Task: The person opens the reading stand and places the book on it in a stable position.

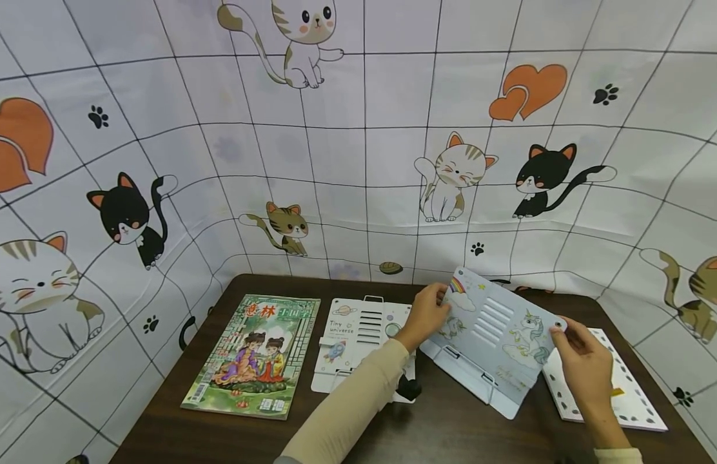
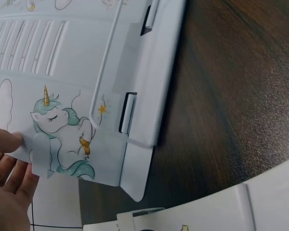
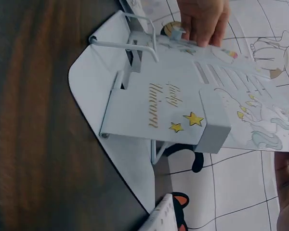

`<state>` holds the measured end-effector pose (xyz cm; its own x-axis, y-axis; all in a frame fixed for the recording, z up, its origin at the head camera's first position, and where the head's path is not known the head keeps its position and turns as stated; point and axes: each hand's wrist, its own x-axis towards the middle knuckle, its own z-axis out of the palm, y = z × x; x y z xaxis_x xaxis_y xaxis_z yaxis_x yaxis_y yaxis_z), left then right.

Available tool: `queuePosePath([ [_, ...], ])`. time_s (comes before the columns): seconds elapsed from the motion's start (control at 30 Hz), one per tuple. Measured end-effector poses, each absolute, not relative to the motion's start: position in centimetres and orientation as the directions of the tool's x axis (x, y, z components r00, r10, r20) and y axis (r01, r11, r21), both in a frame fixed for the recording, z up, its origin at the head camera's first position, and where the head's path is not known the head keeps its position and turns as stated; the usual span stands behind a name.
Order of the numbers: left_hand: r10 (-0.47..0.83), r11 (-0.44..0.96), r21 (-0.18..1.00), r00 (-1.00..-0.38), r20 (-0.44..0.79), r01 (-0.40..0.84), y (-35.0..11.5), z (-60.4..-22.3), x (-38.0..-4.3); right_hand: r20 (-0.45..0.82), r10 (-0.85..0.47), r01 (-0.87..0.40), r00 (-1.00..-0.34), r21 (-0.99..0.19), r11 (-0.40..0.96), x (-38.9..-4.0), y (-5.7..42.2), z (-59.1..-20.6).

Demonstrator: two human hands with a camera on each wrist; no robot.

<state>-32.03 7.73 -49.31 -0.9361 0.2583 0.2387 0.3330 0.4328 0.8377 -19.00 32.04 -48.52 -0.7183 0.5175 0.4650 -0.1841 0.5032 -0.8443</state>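
Observation:
A pale blue metal book stand (image 1: 499, 345) with unicorn, rainbow and star drawings is tilted above the table, between both hands. My left hand (image 1: 426, 317) grips its upper left edge, the thumb on the printed face in the left wrist view. At the right corner, my right hand (image 1: 586, 364) pinches the panel between thumb and fingers. Wire page holders and a lower ledge (image 2: 156, 72) run along the stand's bottom. The right wrist view shows a flap (image 3: 164, 110) with gold lettering and stars standing out from the panel.
A second white stand (image 1: 345, 348) marked "Tiny universe" lies left of centre, partly behind my left forearm. Farther left lies a green illustrated magazine (image 1: 254, 354). A white patterned board (image 1: 639, 409) is under my right arm. Cat-printed cloth (image 1: 393, 154) hangs behind the dark table (image 1: 445, 432).

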Motion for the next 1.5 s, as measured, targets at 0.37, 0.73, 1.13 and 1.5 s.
queuePosePath([
  [0.37, 0.21, 0.406, 0.85, -0.94, 0.27, 0.335, 6.6, -50.5, -32.7, 0.391, 0.458, -0.036, -0.798, -0.791, 0.611, -23.6, 33.7, -47.5],
  [0.73, 0.159, 0.389, 0.873, -0.955, 0.252, 0.295, 5.6, -50.5, -32.7, 0.39, 0.391, -0.021, -0.834, -0.73, 0.683, -28.3, 33.8, -47.2],
  [1.13, 0.158, 0.369, 0.884, -0.957, 0.245, 0.288, 4.9, -50.2, -32.2, 0.387, 0.379, -0.01, -0.841, -0.711, 0.704, -29.5, 33.1, -46.6],
  [1.5, 0.103, 0.308, 0.884, -0.935, 0.338, 0.353, 4.7, -50.6, -31.7, 0.331, 0.225, -0.068, -0.916, -0.682, 0.728, -26.6, 35.5, -46.7],
])
